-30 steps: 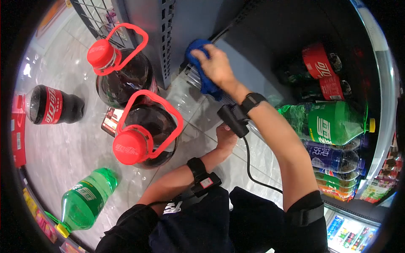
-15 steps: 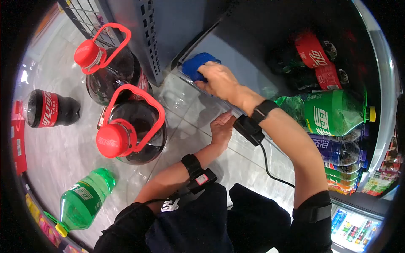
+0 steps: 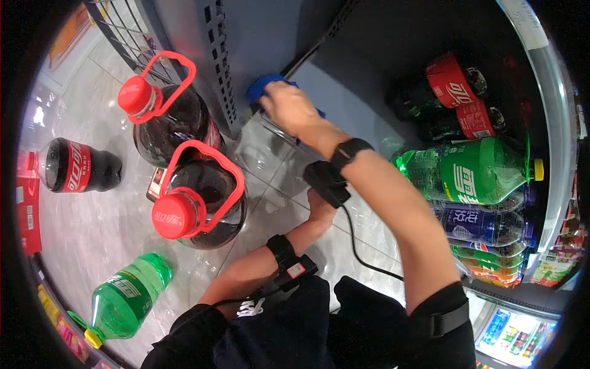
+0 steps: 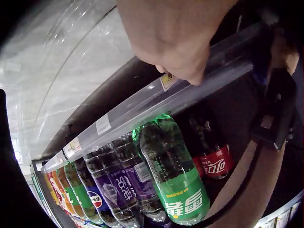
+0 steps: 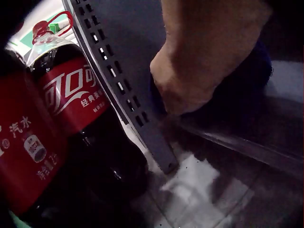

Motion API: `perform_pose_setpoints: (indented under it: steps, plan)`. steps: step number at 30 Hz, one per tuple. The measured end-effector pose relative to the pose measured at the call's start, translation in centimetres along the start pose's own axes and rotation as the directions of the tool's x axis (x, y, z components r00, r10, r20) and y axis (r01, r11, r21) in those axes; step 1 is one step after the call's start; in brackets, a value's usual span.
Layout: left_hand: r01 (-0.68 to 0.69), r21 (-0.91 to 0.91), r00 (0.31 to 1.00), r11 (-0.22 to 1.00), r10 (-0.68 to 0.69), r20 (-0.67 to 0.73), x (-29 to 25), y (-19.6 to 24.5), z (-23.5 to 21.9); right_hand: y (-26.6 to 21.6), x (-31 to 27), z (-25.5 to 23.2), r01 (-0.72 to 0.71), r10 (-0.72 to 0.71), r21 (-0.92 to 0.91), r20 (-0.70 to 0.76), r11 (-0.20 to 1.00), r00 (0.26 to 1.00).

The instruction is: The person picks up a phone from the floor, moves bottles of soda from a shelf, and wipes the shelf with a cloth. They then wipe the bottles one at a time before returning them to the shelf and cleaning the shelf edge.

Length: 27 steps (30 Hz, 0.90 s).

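At the left front corner of the grey shelf (image 3: 344, 92), my right hand (image 3: 287, 107) grips a bunched blue cloth (image 3: 265, 83). The cloth lies along the shelf's front edge and is partly covered by the hand; in the right wrist view it shows dark blue (image 5: 261, 71) behind the knuckles. My left hand (image 3: 322, 208) is lower, partly hidden behind the right wrist's camera. In the left wrist view its curled fingers (image 4: 192, 76) hold the clear front strip (image 4: 133, 107) of the shelf, beside a yellow price label (image 4: 168, 81).
Two large cola bottles with red handles (image 3: 178, 215) stand on the floor left of the perforated upright (image 3: 224, 74). A smaller cola bottle (image 3: 77, 166) and a green bottle (image 3: 129, 298) lie farther left. More bottles, a green one (image 3: 473, 172) foremost, line the shelf's right side.
My right hand has shifted with the blue cloth along the shelf edge, farther left at the corner now. The left hand stays by the front strip. The head view has shifted slightly.
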State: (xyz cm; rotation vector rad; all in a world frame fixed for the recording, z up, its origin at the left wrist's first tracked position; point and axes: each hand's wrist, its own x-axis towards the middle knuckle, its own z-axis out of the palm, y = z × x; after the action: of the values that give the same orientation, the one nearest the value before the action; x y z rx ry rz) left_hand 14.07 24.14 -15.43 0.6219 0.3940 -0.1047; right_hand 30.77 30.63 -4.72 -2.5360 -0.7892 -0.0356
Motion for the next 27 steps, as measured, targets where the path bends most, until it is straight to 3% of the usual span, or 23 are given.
perform_pose_setpoints:
  steps: [1, 3, 5, 6, 8, 9, 10, 11, 12, 14, 18, 21, 27]
  plan:
    - [0.039, 0.037, 0.999, 0.999, -0.039, -0.016, -0.4, 1.3, 0.8, -0.2, -0.2, -1.2, -0.002, 0.014, 0.094, -0.132, 0.996, 0.991]
    - [0.109, 0.039, 0.994, 0.993, -0.108, -0.019, -0.2, 1.4, 0.9, 0.0, -1.3, -4.1, -0.032, 0.061, 0.183, -0.156, 0.983, 0.986]
    - [0.044, -0.234, 0.999, 0.971, -0.041, 0.015, -0.7, 1.8, 1.8, -0.2, -2.7, -5.9, 0.056, -0.032, 0.222, -0.110, 0.973, 0.993]
    - [0.049, -0.235, 0.999, 0.971, -0.046, 0.019, -1.0, 2.2, 2.3, -0.4, -3.3, -5.9, 0.052, -0.028, 0.218, -0.110, 0.975, 0.994]
    - [0.030, -0.211, 0.999, 0.977, -0.032, -0.007, -1.7, 3.1, 3.0, -1.1, -4.7, -5.5, 0.100, -0.110, 0.193, 0.041, 0.976, 0.993]
    - [0.032, -0.210, 0.999, 0.977, -0.033, -0.004, -0.5, 1.3, 1.2, -1.3, -5.4, -4.4, 0.212, -0.217, 0.141, 0.017, 0.967, 0.976]
    - [0.209, -0.510, 0.967, 0.835, -0.097, 0.237, 1.7, -2.2, -2.2, -1.3, -6.1, -3.5, 0.243, -0.243, 0.015, 0.104, 0.970, 0.964]
    - [0.128, -0.381, 0.978, 0.915, -0.052, 0.204, 1.9, -3.3, -2.7, -1.4, -6.6, -2.6, 0.284, -0.261, -0.106, 0.193, 0.953, 0.946]
    - [0.046, -0.235, 0.985, 0.971, -0.006, 0.170, 2.2, -4.3, -3.1, -1.7, -7.1, -1.6, 0.287, -0.264, -0.102, 0.194, 0.952, 0.945]
    - [-0.071, 0.014, 0.991, 0.997, 0.069, 0.118, 2.1, -5.0, -3.2, -2.4, -7.3, 0.3, 0.385, -0.293, -0.418, 0.270, 0.823, 0.917]
    - [-0.058, 0.071, 0.987, 0.996, 0.047, 0.157, 1.2, -3.7, -1.5, -2.8, -5.7, 2.7, 0.417, -0.365, -0.536, 0.208, 0.734, 0.908]
    - [-0.029, 0.078, 0.982, 0.997, 0.014, 0.189, 1.0, -3.4, -1.0, -3.0, -3.9, 4.7, 0.416, -0.405, -0.411, 0.117, 0.811, 0.907]
    - [-0.007, 0.075, 0.977, 0.997, -0.009, 0.215, 0.8, -3.3, -0.7, -2.9, -2.8, 5.6, 0.434, -0.411, -0.424, 0.149, 0.795, 0.899]
